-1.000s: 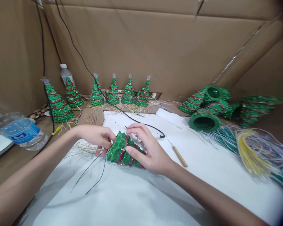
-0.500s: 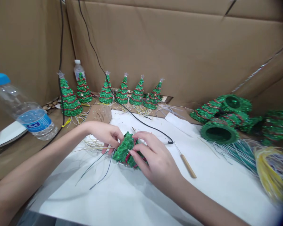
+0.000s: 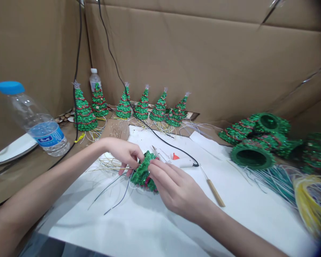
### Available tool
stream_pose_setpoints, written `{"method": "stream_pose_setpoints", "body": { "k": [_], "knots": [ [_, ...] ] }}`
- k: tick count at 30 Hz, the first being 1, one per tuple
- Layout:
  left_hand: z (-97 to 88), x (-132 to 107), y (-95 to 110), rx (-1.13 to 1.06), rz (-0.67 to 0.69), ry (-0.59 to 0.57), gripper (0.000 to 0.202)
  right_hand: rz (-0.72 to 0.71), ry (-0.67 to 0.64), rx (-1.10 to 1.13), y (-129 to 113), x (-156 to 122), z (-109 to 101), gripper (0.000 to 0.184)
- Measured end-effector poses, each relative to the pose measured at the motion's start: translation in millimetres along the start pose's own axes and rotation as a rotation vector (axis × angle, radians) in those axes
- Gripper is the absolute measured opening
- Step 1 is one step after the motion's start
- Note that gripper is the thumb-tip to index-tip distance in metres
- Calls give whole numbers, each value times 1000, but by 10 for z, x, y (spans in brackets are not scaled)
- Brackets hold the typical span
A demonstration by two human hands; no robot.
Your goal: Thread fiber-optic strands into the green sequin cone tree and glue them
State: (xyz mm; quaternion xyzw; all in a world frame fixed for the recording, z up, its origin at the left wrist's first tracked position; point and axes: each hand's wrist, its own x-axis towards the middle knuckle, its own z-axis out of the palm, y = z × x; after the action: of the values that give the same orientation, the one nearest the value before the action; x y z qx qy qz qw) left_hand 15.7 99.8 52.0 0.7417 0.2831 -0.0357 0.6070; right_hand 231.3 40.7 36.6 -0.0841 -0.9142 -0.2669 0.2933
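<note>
A green tinsel miniature Christmas tree (image 3: pixel 143 176) with red trim lies on its side over the white sheet. My left hand (image 3: pixel 124 155) grips its left end, the fingertips partly hidden behind it. Two dark wires (image 3: pixel 119 204) trail from that end toward me, and pale thin wires (image 3: pixel 107 164) spread beneath my left hand. My right hand (image 3: pixel 176 185) is closed against the tree's right side, its thumb and fingers pressed together there; any small thing between them is hidden. Just behind lies a white corded tool with a metal tip (image 3: pixel 184 162), looking like a soldering iron or glue gun.
A wooden-handled awl (image 3: pixel 215 192) lies right of my right hand. Several decorated trees (image 3: pixel 141 105) stand along the back. Hollow trees (image 3: pixel 253 157) and wire bundles (image 3: pixel 307 200) are piled at right. A water bottle (image 3: pixel 46 134) stands left; a black cable (image 3: pixel 115 60) hangs across.
The view has shifted slightly left, so everything sits a bit further right. My right fingers have drawn together against the tree, and the tool's red part now shows behind them.
</note>
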Motion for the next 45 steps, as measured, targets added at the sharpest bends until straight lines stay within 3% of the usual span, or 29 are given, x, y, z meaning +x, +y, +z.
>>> {"method": "stream_pose_setpoints", "body": {
  "k": [5, 9, 11, 13, 17, 20, 28, 36, 45],
  "knots": [
    [1, 31, -32, -10, 4, -15, 12, -189, -4, 89, 199, 18, 0, 30],
    [-1, 50, -58, -10, 10, -26, 13, -257, -34, 124, 309, 6, 41, 28],
    [0, 52, -61, -9, 4, -20, 13, -204, -42, 155, 327, -26, 77, 19],
    [1, 51, -56, -12, -12, -13, 14, -38, -36, 252, 321, -71, 113, 11],
    [-5, 50, -44, -7, -47, -13, 14, 395, -80, 640, 275, -142, 160, 30],
    [-10, 51, -55, -16, -50, -15, 13, 552, -156, 866, 256, -155, 189, 34],
    [-19, 68, -70, -23, -16, -32, 18, 594, -176, 1049, 250, -152, 316, 34],
    [-5, 81, -106, -26, 22, -46, 15, 613, -106, 1071, 232, -155, 378, 28],
    [3, 109, -154, -24, 49, -27, 20, 608, -101, 1071, 244, -171, 394, 35]
  ]
}}
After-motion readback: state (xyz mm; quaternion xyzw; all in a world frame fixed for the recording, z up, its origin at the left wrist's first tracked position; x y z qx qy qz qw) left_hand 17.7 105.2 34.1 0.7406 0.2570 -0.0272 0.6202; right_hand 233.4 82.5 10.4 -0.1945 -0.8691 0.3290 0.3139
